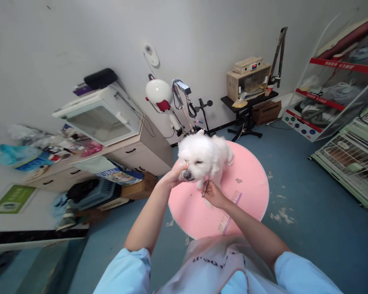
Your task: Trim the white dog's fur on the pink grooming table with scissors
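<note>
A fluffy white dog (199, 153) sits on a round pink table (248, 188), its head turned toward me and slightly down. My left hand (175, 175) is closed around the side of its muzzle, with the thumb lying along the snout below the eye. My right hand (214, 195) grips a pair of scissors (205, 188), held under the dog's cheek close to the fur of its neck. A comb (230, 212) with a purple spine lies on the table beside my right forearm.
Tufts of cut fur (282, 215) lie on the blue floor right of the table. Behind the dog stand a white-and-red dryer (160, 93) and a cabinet (155, 147). Wire cages (349, 155) are at the right, a pet carrier (95, 195) at the left.
</note>
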Available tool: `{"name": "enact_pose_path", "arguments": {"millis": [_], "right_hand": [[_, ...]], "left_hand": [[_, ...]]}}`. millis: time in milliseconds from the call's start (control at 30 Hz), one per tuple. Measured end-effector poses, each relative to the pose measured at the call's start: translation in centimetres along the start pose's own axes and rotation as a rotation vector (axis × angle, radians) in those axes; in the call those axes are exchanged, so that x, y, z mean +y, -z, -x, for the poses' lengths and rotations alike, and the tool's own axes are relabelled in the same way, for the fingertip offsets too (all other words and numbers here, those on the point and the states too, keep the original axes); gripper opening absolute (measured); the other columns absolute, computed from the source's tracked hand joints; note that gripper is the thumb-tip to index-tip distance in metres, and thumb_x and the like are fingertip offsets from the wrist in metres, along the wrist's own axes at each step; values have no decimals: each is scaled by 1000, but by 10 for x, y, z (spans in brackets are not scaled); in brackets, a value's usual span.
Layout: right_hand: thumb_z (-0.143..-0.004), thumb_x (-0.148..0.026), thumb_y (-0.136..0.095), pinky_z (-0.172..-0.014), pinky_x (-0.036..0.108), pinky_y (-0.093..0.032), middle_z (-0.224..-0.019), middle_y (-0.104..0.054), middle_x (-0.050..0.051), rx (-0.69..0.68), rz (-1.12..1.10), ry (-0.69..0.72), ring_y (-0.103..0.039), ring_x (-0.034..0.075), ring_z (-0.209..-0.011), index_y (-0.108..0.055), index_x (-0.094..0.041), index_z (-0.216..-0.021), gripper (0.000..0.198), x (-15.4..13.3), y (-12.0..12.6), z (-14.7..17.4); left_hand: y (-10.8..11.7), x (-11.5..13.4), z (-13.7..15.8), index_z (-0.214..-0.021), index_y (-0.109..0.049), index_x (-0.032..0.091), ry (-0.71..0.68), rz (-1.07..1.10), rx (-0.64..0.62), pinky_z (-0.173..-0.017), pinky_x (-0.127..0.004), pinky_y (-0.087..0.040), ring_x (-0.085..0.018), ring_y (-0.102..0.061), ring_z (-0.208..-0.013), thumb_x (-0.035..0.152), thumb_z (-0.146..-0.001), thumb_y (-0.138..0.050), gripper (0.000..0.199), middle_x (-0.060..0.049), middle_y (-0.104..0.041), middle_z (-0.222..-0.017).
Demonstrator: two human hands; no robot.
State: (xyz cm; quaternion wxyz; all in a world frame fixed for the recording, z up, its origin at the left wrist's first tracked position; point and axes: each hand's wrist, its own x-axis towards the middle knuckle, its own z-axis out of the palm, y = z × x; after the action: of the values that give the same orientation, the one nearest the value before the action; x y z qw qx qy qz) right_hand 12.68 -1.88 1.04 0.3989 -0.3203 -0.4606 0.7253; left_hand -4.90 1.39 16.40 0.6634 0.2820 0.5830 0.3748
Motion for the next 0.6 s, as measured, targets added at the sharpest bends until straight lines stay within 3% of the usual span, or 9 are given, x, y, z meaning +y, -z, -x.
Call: {"name": "enact_pose_path", "arguments": {"millis": [100,167,200,267,333,367,467,533,600], "right_hand": [[-53,-36,-79,-72,33,-50,-81,-58,-3,98,18,-27,-60,17,-80,-48,-25,-80,43,13,2,13],[-57,-42,-75,-64,32,-48,-74,-54,-4,203,21,-22,-57,17,-73,-45,-26,-78,40,16,3,18],[-61,-45,-71,-62,32,-47,-71,-50,-5,269,26,-8,-54,17,-69,-44,-26,-80,38,13,4,17],[-68,-47,-64,-64,33,-46,-66,-45,-6,414,47,38,-49,17,-65,-44,-28,-85,33,-3,8,5],[-70,-46,-63,-72,35,-47,-66,-44,-5,532,82,96,-48,18,-69,-46,-28,-89,31,-31,19,-16],[-72,-45,-62,-74,35,-47,-68,-47,-4,570,110,119,-50,19,-73,-47,-27,-87,28,-47,28,-28],[-75,-42,-59,-79,34,-47,-72,-52,0,614,178,164,-54,21,-85,-49,-25,-74,20,-97,58,-59],[-74,-37,-59,-79,32,-46,-71,-54,0,604,226,192,-55,20,-84,-53,-23,-71,16,-125,73,-70],[-74,-35,-59,-74,31,-46,-69,-56,-1,549,328,234,-55,18,-79,-57,-22,-72,13,-145,79,-76]], "left_hand": [[9,-3,2,-120,-61,17,-57,-21,-16,-79,-31,-57,-23,-70,-97,45,-62,-86,69,-9,-74,-108],[16,-2,4,-120,-62,16,-106,-83,-4,-85,-35,-56,-27,-68,-106,51,-65,-83,69,-12,-72,-112],[17,1,5,-118,-63,15,-167,-134,55,-88,-35,-55,-28,-66,-109,52,-68,-81,65,-13,-71,-114],[14,11,10,-114,-65,15,-389,-268,315,-96,-33,-51,-26,-63,-115,45,-75,-76,51,-12,-70,-117],[0,26,16,-108,-69,17,-672,-425,596,-103,-31,-46,-24,-59,-119,36,-81,-70,33,-10,-69,-117],[-12,35,19,-104,-70,17,-784,-511,649,-105,-30,-44,-23,-58,-120,34,-84,-66,26,-10,-68,-116],[-57,57,18,-89,-74,19,-859,-801,400,-107,-32,-41,-25,-58,-119,30,-87,-62,17,-9,-69,-109],[-85,61,4,-76,-72,18,-747,-1016,205,-107,-33,-40,-30,-56,-122,25,-77,-73,6,-10,-68,-107],[-103,58,-16,-57,-62,17,-619,-1179,147,-104,-36,-42,-36,-55,-124,15,-64,-79,18,-14,-67,-93]]}}
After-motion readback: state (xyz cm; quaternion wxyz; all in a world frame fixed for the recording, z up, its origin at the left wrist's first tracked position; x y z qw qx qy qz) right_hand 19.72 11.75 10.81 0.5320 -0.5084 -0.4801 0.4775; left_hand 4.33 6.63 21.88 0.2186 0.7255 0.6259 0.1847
